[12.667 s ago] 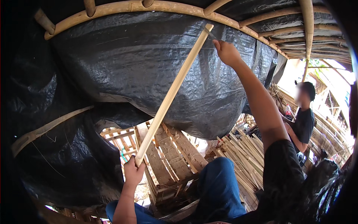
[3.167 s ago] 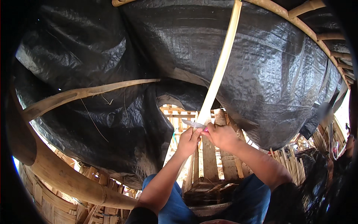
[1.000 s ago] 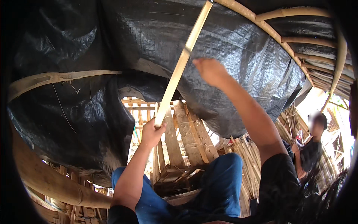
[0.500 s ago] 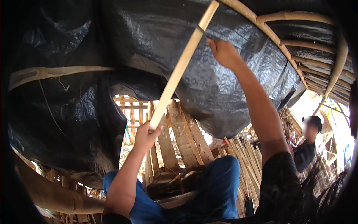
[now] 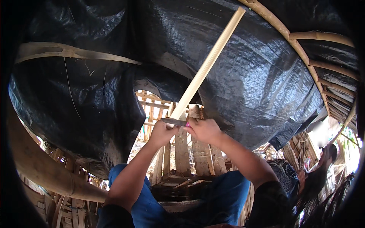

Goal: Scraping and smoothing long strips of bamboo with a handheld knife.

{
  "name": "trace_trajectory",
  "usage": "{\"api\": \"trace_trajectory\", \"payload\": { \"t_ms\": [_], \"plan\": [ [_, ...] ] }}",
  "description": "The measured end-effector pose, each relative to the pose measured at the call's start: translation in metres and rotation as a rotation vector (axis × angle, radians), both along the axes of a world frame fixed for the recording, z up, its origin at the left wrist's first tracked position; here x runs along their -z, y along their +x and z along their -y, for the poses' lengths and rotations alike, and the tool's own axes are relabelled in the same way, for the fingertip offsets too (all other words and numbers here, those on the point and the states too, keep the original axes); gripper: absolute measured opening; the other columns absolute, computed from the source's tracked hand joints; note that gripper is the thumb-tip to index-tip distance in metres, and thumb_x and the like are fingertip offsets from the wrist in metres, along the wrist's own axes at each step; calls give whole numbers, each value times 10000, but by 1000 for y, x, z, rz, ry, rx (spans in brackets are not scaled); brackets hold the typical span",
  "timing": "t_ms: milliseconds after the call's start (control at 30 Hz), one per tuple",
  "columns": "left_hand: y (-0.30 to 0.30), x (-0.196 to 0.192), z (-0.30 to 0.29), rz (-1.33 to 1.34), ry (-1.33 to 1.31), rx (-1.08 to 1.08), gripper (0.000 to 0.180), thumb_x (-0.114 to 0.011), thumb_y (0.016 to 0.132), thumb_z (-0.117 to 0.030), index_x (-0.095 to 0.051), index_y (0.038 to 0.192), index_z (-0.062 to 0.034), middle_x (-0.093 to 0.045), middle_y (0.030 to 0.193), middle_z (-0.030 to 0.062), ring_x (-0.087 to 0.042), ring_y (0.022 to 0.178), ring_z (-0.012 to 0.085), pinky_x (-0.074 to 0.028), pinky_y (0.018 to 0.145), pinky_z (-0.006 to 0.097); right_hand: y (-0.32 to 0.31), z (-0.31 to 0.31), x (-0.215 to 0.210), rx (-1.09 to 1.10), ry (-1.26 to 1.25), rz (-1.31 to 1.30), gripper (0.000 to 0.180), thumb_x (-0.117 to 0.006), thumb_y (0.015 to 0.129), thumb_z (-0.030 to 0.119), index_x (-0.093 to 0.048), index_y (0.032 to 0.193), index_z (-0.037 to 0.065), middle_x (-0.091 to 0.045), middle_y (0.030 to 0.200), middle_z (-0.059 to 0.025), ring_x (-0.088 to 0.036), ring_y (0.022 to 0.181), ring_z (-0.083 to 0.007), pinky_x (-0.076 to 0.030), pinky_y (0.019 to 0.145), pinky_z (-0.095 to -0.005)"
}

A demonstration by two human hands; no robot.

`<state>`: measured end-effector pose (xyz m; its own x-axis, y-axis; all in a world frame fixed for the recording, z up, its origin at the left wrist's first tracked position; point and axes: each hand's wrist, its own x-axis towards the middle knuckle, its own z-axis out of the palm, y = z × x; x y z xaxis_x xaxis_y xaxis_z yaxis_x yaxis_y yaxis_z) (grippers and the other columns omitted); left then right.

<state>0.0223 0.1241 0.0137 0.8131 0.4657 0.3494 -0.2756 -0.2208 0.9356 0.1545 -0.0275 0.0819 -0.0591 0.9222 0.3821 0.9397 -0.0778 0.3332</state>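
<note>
A long pale bamboo strip [image 5: 208, 67] slants up and to the right in front of me. My left hand [image 5: 162, 133] is closed around its lower end. In my right hand [image 5: 204, 129] is a knife [image 5: 173, 122] with a dark blade and a pinkish handle, mostly hidden by the fingers. The blade lies across the strip just above my left hand, pointing left. Both hands are close together over my knees.
Black plastic sheeting [image 5: 258, 87] hangs ahead, edged by a curved bamboo pole [image 5: 281, 28]. Beneath it stand wooden slats [image 5: 182, 155]. A thick bamboo pole [image 5: 57, 176] crosses the lower left. At the right sits another person [image 5: 323, 171].
My right hand has brought the knife down from near the strip's top to just above my left hand. The strip has shifted right in view, and the other person has leaned lower.
</note>
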Motion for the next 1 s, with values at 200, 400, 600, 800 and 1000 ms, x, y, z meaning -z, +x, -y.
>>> {"api": "trace_trajectory", "payload": {
  "t_ms": [200,400,600,800,1000],
  "plan": [
    [1,8,-5,-10,-131,-92,168,-667,830,-111,-670,926,27,-611,657,2,-505,531,47,-375,473,246,8,-25,-47,217,-121,69,341,-468,967,354,-563,953,27,-640,656,-146,-675,585,-279,-523,477,-414],
    [22,19,12,-52,-176,-2,218,-680,887,-179,-628,917,30,-551,627,-46,-452,517,14,-325,432,228,85,-5,-178,442,404,-60,471,-346,1018,398,-590,949,1,-665,781,-229,-658,734,-417,-531,634,-510],
    [24,32,1,3,-204,8,113,-630,924,-121,-636,914,-9,-523,631,-68,-415,506,0,-295,430,226,32,-15,-101,406,-3,-205,438,-359,1013,404,-566,922,29,-645,679,-172,-665,687,-392,-536,641,-506],
    [24,21,13,60,-138,-39,84,-634,872,-72,-629,889,11,-530,606,-41,-434,508,31,-333,456,249,29,-2,-86,559,-143,-201,428,-363,1004,416,-555,989,33,-654,780,-151,-681,724,-329,-549,611,-473],
    [16,31,16,11,-78,-102,117,-653,855,-90,-618,842,21,-532,593,-36,-441,500,28,-338,446,250,78,11,-167,456,190,-105,405,-355,1015,349,-587,995,18,-656,900,-232,-671,802,-370,-544,678,-495]
  ]
}}
